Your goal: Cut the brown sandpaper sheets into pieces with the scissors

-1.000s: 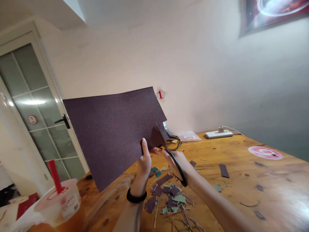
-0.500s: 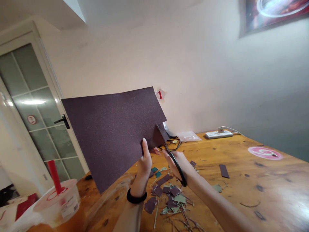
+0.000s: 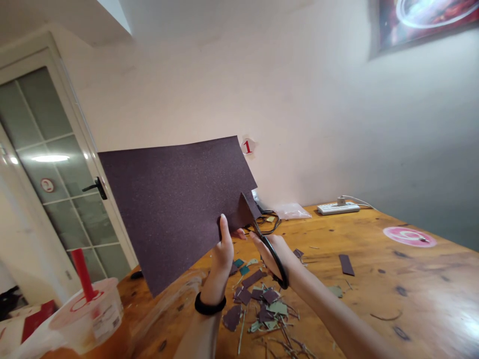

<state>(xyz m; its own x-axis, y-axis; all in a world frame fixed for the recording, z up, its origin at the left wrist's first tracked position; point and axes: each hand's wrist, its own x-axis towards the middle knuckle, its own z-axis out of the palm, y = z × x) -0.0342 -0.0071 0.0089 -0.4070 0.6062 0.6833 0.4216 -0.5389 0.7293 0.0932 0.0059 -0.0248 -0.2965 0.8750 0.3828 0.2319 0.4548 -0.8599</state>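
**A:** Head view, and the left hand (image 3: 223, 260) pinches a dark purple gritty sheet (image 3: 168, 209) narrowly between thumb and fingers, holding it up above the counter, close to the cut so it stays stiff!

**B:** And the right hand (image 3: 271, 257)?

**A:** Fingers wrapped firmly around black-handled scissors (image 3: 276, 263), blades biting the sheet's lower corner. Below them, a pile of purple and green paper scraps (image 3: 262, 311) lies on the orange-brown wooden counter (image 3: 374, 304).

Both forearms reach forward, the left hand (image 3: 223, 260) upright with thumb raised, the right hand (image 3: 272, 258) angled inward, its fingers (image 3: 262, 248) curled
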